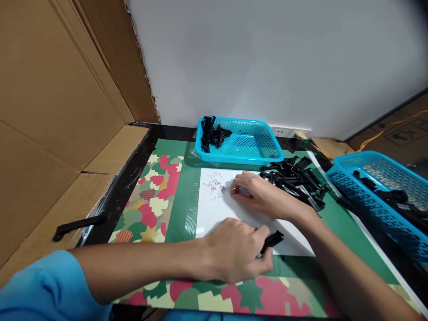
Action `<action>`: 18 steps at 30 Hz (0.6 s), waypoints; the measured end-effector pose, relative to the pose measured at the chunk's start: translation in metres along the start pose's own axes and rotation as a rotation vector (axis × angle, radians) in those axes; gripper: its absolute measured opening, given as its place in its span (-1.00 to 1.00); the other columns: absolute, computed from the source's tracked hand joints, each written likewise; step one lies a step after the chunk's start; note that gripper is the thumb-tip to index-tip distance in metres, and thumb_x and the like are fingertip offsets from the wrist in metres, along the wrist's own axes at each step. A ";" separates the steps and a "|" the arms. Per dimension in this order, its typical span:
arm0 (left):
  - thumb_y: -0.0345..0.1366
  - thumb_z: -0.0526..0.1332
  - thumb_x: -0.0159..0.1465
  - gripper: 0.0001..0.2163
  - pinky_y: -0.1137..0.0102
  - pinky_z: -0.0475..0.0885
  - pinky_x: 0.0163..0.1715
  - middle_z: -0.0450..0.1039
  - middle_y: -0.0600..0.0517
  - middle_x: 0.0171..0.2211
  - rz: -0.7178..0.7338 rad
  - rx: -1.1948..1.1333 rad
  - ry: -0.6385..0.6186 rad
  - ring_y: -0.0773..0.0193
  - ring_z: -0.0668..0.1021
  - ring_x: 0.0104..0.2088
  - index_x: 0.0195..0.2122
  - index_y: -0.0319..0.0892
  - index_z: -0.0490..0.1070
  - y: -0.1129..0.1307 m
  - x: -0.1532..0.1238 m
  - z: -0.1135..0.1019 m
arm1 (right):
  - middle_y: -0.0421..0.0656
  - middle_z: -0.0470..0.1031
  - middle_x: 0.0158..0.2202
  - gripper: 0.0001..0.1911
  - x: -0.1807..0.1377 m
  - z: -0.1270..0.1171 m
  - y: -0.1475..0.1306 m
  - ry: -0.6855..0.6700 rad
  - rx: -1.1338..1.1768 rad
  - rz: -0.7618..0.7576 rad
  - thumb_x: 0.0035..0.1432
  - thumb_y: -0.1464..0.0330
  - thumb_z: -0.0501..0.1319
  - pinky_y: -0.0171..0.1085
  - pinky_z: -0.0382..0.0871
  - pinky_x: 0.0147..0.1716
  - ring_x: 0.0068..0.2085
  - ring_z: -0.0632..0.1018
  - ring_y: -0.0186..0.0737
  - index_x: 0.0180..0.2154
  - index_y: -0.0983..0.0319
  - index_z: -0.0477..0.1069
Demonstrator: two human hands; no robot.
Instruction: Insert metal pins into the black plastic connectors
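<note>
My left hand [234, 252] is closed around a small black plastic part [273, 240], whose end sticks out past the thumb and forefinger. It is low over the front of a white sheet [209, 218]. Farther back, my right hand [252, 191] reaches over the same sheet with its fingertips pinched together. Those fingertips are beside a loose cluster of thin, dark wire pieces, like tiny springs [214, 186]. Whether one is between the fingers is too small to see. A pile of black plastic parts [297, 178] lies just beyond my right wrist.
A blue basket [240, 158] by the wall holds black parts at its left end. Another blue basket [377, 196] with black parts stands at the right. Cardboard [50, 111] rises on the left, near a lone black piece [78, 226]. A patterned green mat [182, 196] covers the table.
</note>
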State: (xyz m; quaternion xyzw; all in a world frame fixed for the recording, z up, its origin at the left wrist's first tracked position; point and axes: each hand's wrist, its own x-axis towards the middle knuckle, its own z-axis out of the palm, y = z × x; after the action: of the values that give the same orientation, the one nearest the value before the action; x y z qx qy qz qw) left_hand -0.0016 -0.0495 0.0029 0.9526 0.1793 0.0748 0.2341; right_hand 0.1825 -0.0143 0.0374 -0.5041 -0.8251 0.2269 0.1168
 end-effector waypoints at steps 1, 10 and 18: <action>-0.11 0.13 0.45 -0.77 0.30 0.27 -0.53 0.59 0.01 -0.44 0.000 0.003 -0.003 0.09 0.64 -0.49 -0.13 -0.15 0.44 0.000 0.000 0.000 | -0.07 0.63 -0.15 -0.82 0.000 0.000 0.000 0.009 -0.001 0.011 0.46 0.45 0.19 -0.17 0.38 -0.13 -0.11 0.55 -0.09 -0.16 0.21 0.57; -0.12 0.14 0.45 -0.78 0.31 0.38 -0.47 0.60 0.00 -0.41 0.011 0.009 -0.031 0.08 0.65 -0.46 -0.08 -0.15 0.42 0.001 -0.001 -0.003 | -0.06 0.64 -0.15 -0.90 0.003 0.008 0.004 0.058 0.009 0.072 0.41 0.42 0.29 -0.15 0.38 -0.11 -0.12 0.56 -0.07 -0.13 0.21 0.60; -0.12 0.12 0.48 -0.65 0.25 0.51 -0.40 0.57 0.03 -0.43 -0.012 -0.063 -0.027 0.05 0.63 -0.48 0.20 -0.16 0.33 -0.001 0.000 -0.002 | -0.12 0.65 -0.21 -0.91 0.001 0.012 0.009 0.074 0.105 0.099 0.33 0.46 0.32 -0.20 0.37 -0.19 -0.20 0.56 -0.13 -0.23 0.20 0.60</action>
State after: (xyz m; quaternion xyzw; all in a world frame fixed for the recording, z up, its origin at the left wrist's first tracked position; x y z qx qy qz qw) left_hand -0.0023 -0.0481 0.0047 0.9447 0.1793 0.0661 0.2667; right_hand 0.1837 -0.0132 0.0227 -0.5457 -0.7811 0.2565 0.1622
